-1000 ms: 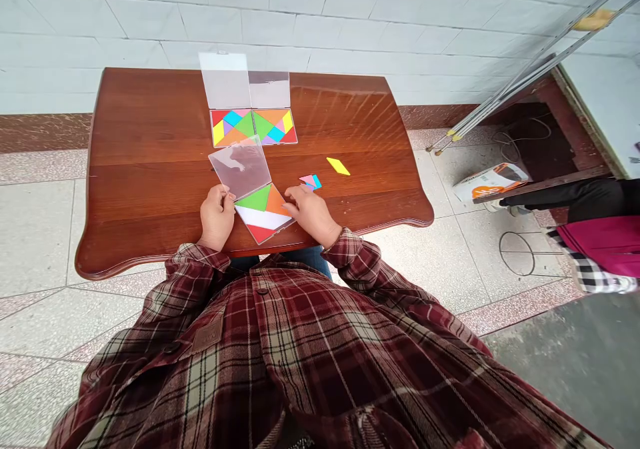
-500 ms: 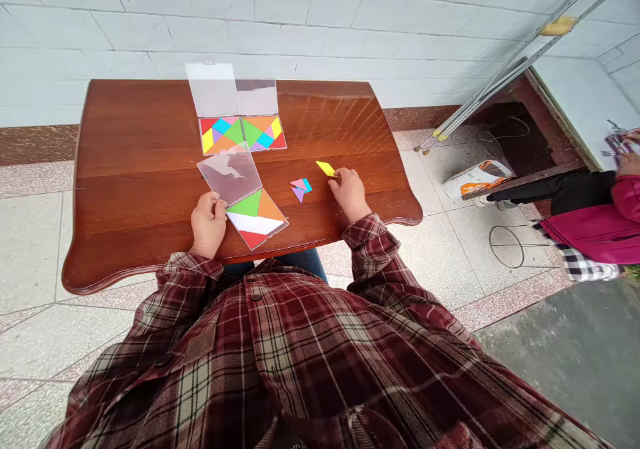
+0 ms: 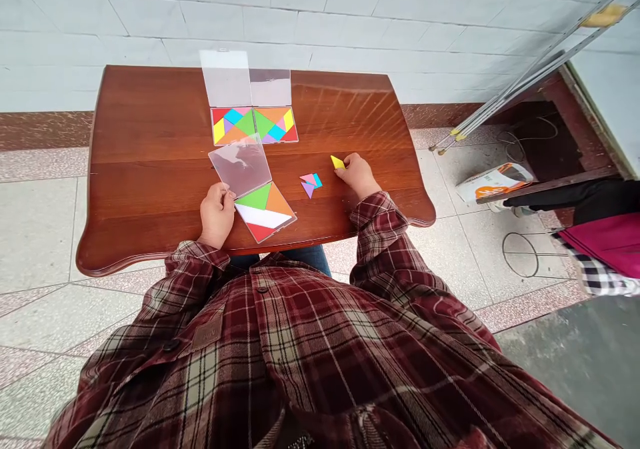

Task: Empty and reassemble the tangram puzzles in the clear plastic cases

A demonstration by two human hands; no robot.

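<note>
My right hand (image 3: 357, 174) is closed on a yellow tangram piece (image 3: 337, 162) on the right part of the wooden table (image 3: 150, 169). With curled fingers, my left hand (image 3: 217, 210) rests against the left edge of an open tangram case (image 3: 265, 212) near the front edge. That case holds green, orange and red pieces with a bare white gap, and its clear lid (image 3: 240, 166) is folded back. Between my hands lies a small cluster of pink, blue and purple pieces (image 3: 311, 183).
Two more open tangram cases (image 3: 253, 124), filled with coloured pieces, lie at the back middle of the table, lids against the white tiled wall. On the floor to the right are a cardboard box (image 3: 493, 180), cables and metal poles. Another person's pink and checked clothing (image 3: 600, 246) shows at the right edge.
My right hand left the near case, reached right to the yellow piece and closed on it. My left hand has stayed at the case's edge.
</note>
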